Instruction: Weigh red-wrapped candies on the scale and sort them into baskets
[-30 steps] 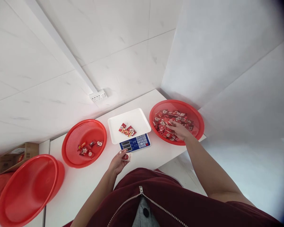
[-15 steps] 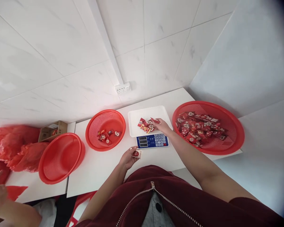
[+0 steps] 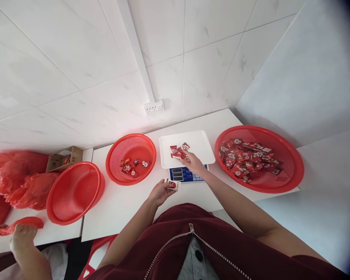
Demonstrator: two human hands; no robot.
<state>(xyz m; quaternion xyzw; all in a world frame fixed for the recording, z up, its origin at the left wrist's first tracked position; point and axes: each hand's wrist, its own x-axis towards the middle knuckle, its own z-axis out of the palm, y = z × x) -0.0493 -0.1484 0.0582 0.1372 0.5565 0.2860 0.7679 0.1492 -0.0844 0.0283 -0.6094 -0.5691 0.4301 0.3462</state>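
Observation:
My left hand (image 3: 160, 193) is closed around the end of a small white-and-red candy packet (image 3: 175, 186) with "CANDY" printed on it, just in front of the scale. Over the white weighing tray (image 3: 202, 146) reaches my right hand (image 3: 193, 162), its fingers closed on red wrapped candies (image 3: 179, 150) lying there. Its fingertips are partly hidden, so I cannot tell how many pieces they grip. Below the tray shows the scale's blue keypad panel (image 3: 189, 177), partly covered by my right wrist.
A large red basket (image 3: 294, 167) heaped with wrapped candies stands at right. Left of the scale is a red basket (image 3: 112, 155) with several candies, then another red basket (image 3: 76, 190). Red bags (image 3: 17, 171) and a cardboard box (image 3: 74, 155) lie farther left. A co-worker's hands (image 3: 23, 235) hold red plastic.
My right hand has moved left and nearer across the tray, and fewer candies show there. My left hand has shifted slightly right, exposing more of the packet. The co-worker's hands now stretch red plastic.

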